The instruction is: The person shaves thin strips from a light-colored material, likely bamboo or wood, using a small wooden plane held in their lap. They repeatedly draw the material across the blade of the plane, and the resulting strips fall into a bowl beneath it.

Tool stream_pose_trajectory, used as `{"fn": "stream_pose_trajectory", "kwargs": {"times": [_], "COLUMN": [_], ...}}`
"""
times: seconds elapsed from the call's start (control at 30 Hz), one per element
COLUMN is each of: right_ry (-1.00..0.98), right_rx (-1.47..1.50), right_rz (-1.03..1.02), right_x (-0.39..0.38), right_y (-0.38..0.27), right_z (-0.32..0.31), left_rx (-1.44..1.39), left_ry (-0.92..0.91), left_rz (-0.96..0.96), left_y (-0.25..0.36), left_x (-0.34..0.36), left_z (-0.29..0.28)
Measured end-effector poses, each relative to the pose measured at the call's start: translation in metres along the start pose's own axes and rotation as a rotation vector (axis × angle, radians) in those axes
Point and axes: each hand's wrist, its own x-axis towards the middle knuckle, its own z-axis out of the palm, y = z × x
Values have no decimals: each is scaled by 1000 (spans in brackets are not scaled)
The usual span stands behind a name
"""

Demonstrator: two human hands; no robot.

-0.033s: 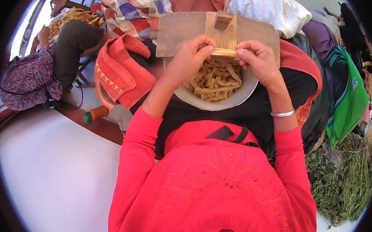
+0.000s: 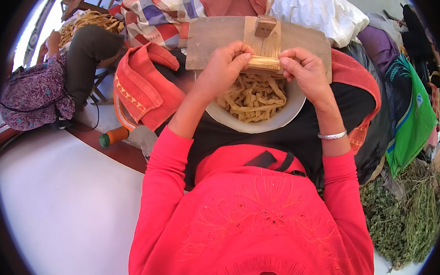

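Observation:
Between my two hands a short, pale yellow flat strip [image 2: 264, 62] is held crosswise at the near edge of a wooden board [image 2: 212, 39]. My left hand [image 2: 226, 65] pinches its left end with thumb and fingers, and my right hand [image 2: 307, 71] pinches the right end. Whether the strip rests on the board cannot be told. A small wooden block [image 2: 265, 25] stands up from the lighter middle band of the board. Just below my hands, a white bowl [image 2: 258, 128] in my lap holds many curled brownish-yellow strips [image 2: 256, 100]. The board covers the bowl's far side.
A red towel [image 2: 146, 87] lies to the left, above an orange and green cylinder [image 2: 114, 136]. Another person [image 2: 35, 97] in a purple patterned top sits at far left. A white sack [image 2: 318, 16] is behind the board; a green bag [image 2: 413, 124] and dried plants [image 2: 408, 214] are at right.

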Motion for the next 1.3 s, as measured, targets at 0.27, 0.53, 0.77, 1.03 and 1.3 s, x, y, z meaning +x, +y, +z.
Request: {"fn": "stream_pose_trajectory", "kwargs": {"times": [0.27,0.53,0.77,1.03,1.3], "right_ry": [191,278,394,3,-149], "right_rx": [-125,-633,-893,-896,469], "right_rz": [-157,-398,-765,-232,-60], "right_x": [25,32,-7,-23,-53], "right_y": [12,34,1,20,-20], "right_z": [14,13,50,26,42], "left_rx": [15,552,10,628,-566], "left_ry": [46,194,167,-67,-223], "left_rz": [26,126,-43,41,-126], "left_y": [-14,-36,-13,27,26], "left_x": [32,45,-14,-23,-39], "left_z": [-9,-6,28,9,40]}}
